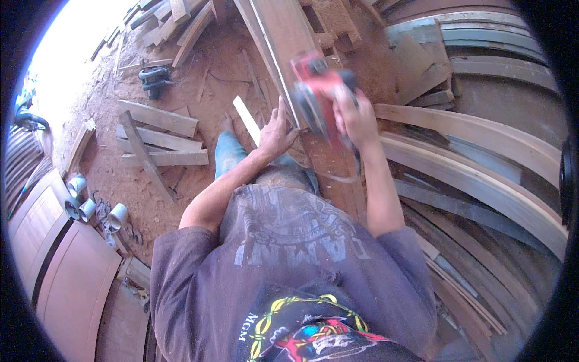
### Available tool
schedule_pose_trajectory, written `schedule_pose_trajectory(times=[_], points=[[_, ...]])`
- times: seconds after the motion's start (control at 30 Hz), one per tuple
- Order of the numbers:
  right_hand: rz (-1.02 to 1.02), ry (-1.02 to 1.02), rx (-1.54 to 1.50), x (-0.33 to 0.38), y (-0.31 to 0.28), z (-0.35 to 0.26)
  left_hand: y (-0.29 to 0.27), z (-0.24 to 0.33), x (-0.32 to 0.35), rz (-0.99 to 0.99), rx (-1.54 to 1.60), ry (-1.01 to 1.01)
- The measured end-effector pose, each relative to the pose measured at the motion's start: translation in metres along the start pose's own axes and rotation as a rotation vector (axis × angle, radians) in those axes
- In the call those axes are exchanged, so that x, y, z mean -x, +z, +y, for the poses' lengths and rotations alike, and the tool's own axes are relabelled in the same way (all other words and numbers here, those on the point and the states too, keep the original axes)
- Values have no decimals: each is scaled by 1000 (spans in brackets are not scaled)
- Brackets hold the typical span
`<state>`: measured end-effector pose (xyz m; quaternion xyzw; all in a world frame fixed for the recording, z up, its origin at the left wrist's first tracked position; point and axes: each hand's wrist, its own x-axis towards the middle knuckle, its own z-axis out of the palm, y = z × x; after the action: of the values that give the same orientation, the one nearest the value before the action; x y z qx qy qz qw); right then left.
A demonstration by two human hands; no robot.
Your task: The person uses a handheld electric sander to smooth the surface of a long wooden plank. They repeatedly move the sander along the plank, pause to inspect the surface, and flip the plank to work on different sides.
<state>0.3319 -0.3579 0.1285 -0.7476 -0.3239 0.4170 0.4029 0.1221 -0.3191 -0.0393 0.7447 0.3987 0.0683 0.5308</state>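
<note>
My right hand [356, 117] grips the handle of a red power saw [316, 90] that rests on a long wooden plank [283, 36] running away from me. My left hand [276, 134] lies flat with fingers spread against the plank's left edge, just beside the saw. A thin pale strip of wood [246, 119] lies left of that hand. The saw's cord [338, 178] hangs below my right wrist.
Curved wooden boards [482, 151] are stacked at the right. Loose planks [160, 139] lie on the sawdust-covered floor at left, with a dark power tool [154, 78] beyond them. White pipe fittings [90, 205] and brown door panels [66, 271] sit at lower left.
</note>
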Motion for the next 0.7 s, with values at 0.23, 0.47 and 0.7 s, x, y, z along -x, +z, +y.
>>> schedule_pose_trajectory(times=[0.23,0.47,0.7], points=[[73,226,-66,86,-33,36,-1,0,-3,-44,-133,22],[36,-32,-81,-97,5,-40,-5,4,-3,-63,-158,-13],[-2,39,-46,47,-5,1,1,-7,-1,-10,-145,50]])
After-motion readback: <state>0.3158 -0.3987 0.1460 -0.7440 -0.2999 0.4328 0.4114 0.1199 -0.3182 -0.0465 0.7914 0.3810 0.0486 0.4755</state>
